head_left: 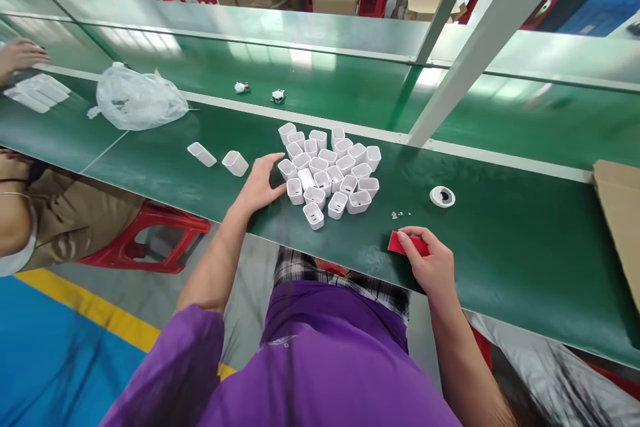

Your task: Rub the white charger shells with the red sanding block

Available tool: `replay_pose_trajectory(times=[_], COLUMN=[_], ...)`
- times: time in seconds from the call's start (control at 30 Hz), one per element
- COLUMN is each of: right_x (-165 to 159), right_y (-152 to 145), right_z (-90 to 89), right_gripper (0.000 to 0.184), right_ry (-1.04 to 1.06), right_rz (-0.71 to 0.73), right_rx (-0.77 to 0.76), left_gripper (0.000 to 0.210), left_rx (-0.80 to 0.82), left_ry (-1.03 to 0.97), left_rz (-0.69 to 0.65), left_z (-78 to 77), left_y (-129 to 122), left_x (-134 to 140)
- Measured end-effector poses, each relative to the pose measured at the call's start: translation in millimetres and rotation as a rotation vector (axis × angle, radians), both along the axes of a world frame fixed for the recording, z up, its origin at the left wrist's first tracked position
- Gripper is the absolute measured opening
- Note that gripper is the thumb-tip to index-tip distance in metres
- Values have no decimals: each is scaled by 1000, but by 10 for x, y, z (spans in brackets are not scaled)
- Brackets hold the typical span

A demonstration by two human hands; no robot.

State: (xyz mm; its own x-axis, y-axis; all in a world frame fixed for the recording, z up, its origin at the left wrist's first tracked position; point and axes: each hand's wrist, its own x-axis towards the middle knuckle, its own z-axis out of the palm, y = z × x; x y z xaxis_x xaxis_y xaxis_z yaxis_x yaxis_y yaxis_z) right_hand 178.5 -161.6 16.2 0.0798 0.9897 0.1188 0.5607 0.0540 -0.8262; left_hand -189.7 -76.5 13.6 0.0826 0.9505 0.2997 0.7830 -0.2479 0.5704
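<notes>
A cluster of small white open-topped plastic housings (319, 165) stands on the green bench top in front of me. My left hand (261, 184) is at the cluster's left edge, thumb and fingers apart around nothing, close to the nearest housings. Pinched between the thumb and fingers of my right hand (431, 259) is a flat red card (399, 244), low over the bench near its front edge. Just beyond the card lie several tiny clear bits (397, 215). Two more white housings, one upright (235, 163) and one on its side (202, 154), are left of my left hand.
A white tape-like roll (443, 197) lies at right, and a cardboard box (620, 213) stands at the far right. A clear plastic bag (141, 99) is at left, near another person's hand (23, 57). A slanted metal post (465, 73) rises behind the bench. Two small parts (278, 96) sit farther back.
</notes>
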Motion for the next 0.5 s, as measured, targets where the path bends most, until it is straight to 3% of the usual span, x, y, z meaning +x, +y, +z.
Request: replay_pose_trajectory(times=[0.13, 0.27, 0.37, 0.5], right_x=[9, 17, 14, -5], right_y=[-16, -22, -12, -13], right_z=[-8, -13, -4, 9], right_gripper=[34, 37, 33, 29], right_ry=[20, 15, 29, 172], right_rz=[2, 26, 32, 19], right_rx=[-12, -1, 8, -39], left_gripper=[51, 55, 62, 66], left_rx=[-80, 88, 83, -235], left_ry=[-93, -361, -732, -1114], left_rz=[45, 186, 28, -283], left_z=[20, 178, 327, 368], left_y=[52, -273, -688, -1072], left_x=[7, 3, 235, 840])
